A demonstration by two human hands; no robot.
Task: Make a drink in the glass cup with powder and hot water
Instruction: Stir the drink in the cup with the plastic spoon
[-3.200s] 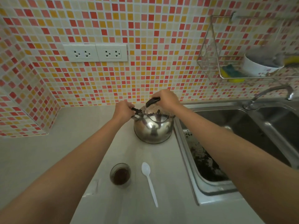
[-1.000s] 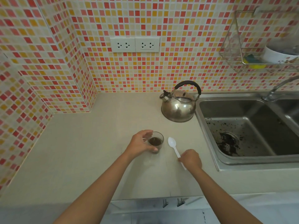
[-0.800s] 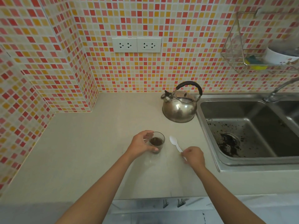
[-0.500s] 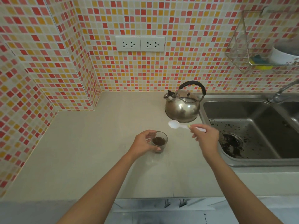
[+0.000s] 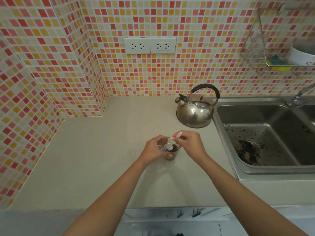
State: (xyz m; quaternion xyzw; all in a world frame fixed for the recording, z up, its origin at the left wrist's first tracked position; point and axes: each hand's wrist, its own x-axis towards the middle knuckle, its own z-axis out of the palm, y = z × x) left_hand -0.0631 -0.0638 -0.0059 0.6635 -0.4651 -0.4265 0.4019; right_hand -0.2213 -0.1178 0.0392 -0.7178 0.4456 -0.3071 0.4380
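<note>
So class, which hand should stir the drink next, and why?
The right hand: it already pinches the white spoon, bowl at the glass cup, while the left hand steadies the cup.

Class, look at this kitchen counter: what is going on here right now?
A person is making a drink. Their left hand grips a small glass cup of dark brown liquid on the beige counter. Their right hand pinches a white plastic spoon, bowl at the cup's mouth. A steel kettle stands behind, beside the sink.
</note>
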